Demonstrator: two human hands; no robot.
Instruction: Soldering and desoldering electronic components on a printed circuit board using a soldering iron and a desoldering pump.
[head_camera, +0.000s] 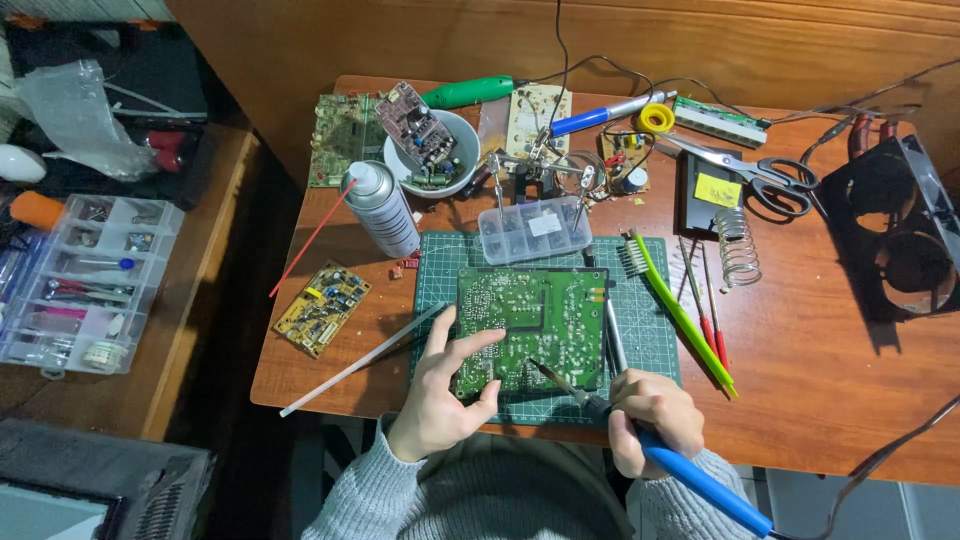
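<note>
Grey knit sleeves (400, 490) are seen at the bottom edge, cut off by the frame. Right hand (652, 418) is clenched around a blue-handled soldering iron (700, 480), its tip laid on the green circuit board (532, 328); the handle end is cut off at the bottom. Left hand (440, 385) is pressed on the board's lower left corner, thumb under the edge, fingers spread on top. The board is laid on a green cutting mat (640, 330) on the wooden table (820, 380). A white spray can (383, 208) with a pale label and a red straw is tilted to the upper left. A clear parts box (536, 229) bears a small white label, print too small to make out. A yellow sticky note (717, 189) is stuck on a dark block beside scissors (770, 178).
</note>
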